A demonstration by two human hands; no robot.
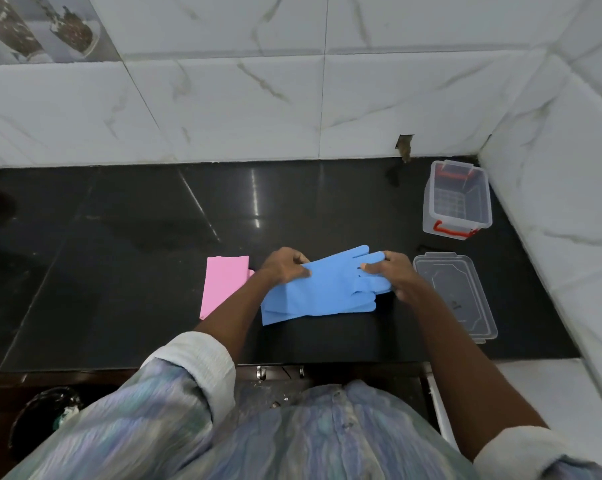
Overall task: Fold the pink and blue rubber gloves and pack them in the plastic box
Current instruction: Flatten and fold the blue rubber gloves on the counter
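Note:
Two blue rubber gloves [322, 292] lie stacked flat in the middle of the black counter [119, 258], fingers pointing right. My left hand [285, 265] pinches their upper edge near the cuff end. My right hand [391, 270] grips the finger end. A folded pink glove [221, 284] lies flat just left of my left forearm, partly hidden by it. The clear plastic box [457, 199] with red handles stands open at the back right, with nothing visible inside. Its clear lid [455, 296] lies flat on the counter, right of my right hand.
White marble-look tiled walls [552, 202] close the counter at the back and right, close to the box. The counter's front edge runs just below the gloves. A dark bin [46, 420] stands on the floor at lower left.

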